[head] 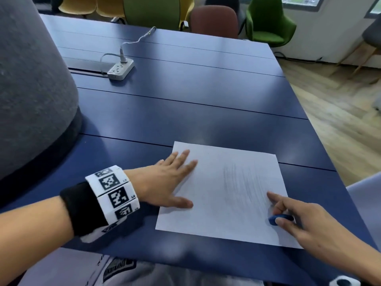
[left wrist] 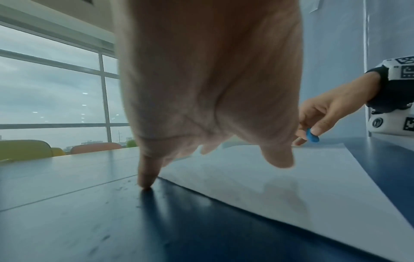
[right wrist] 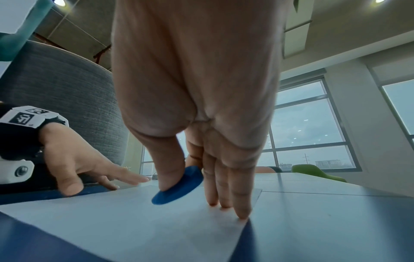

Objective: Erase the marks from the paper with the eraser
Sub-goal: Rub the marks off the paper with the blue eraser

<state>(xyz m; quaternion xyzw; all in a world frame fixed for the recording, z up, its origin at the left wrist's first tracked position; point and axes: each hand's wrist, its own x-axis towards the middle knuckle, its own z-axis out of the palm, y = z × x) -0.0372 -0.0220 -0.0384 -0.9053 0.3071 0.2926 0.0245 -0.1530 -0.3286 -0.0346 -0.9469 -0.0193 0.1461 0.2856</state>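
Observation:
A white sheet of paper [head: 216, 203] lies on the blue table near its front edge, with faint grey pencil marks [head: 241, 182] across its right half. My left hand [head: 175, 178] lies flat on the paper's left edge, fingers straight and spread. My right hand [head: 288, 213] pinches a flat blue eraser [head: 279, 219] between thumb and fingers, just above the paper's right side. In the right wrist view the eraser [right wrist: 179, 186] tilts down toward the paper [right wrist: 112, 221], and the other fingertips [right wrist: 241, 212] touch the sheet's corner.
A white power strip [head: 120, 69] with a grey cable lies far back on the blue table [head: 185, 104]. A big grey upholstered form [head: 31, 89] rises at the left. Green, yellow and red chairs stand beyond the far edge. Wooden floor lies to the right.

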